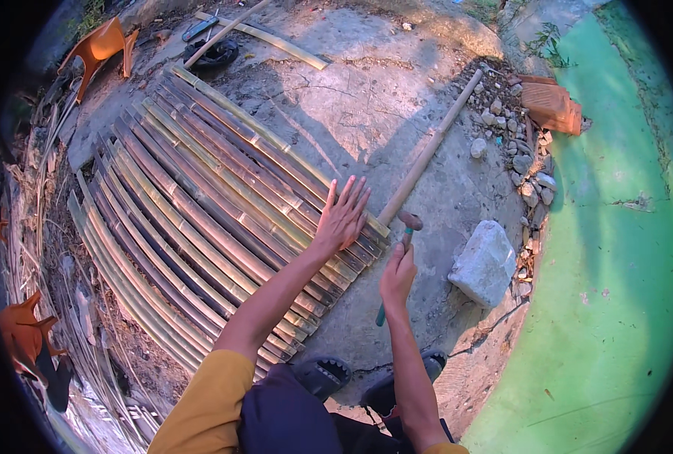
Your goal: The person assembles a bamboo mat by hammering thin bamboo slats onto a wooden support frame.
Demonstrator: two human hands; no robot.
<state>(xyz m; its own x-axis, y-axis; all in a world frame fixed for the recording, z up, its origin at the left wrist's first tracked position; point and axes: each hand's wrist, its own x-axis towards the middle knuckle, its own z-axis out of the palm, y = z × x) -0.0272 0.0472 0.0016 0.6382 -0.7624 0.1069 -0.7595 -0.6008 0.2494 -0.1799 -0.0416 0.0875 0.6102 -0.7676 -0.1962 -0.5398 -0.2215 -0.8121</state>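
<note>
Head view. The person squats on cracked concrete ground [367, 113], two dark sandals [321, 374] showing at the lower edge.

Left hand [342, 216]: flat, fingers spread wide, palm pressed on the near end of a mat of split bamboo slats [200, 204]. Nothing is grasped; the hand bears down on the slats close to their cut ends.

Right hand [397, 274]: closed round the green handle of a hammer [404, 242]. The hammer head is up, just beside the slat ends and close to the left fingertips, not touching the mat as far as can be seen.

The mat lies left of centre, slats side by side, running from the hands away to the upper left. No nail or peg is visible at this size.

Around: a long wooden pole [431, 147] lies on the ground just beyond the hammer head; a pale stone block [486, 261] sits right of the right hand; rubble and stacked red bricks [552, 106] lie by a green painted surface [616, 265]; an orange plastic chair [98, 49] is at upper left.

Judgement: step in hand looks like hammering at the slat ends while the left hand steadies them. A next blow would call for the left fingers kept clear of the hammer head, and firm pressure so the slats do not shift.
</note>
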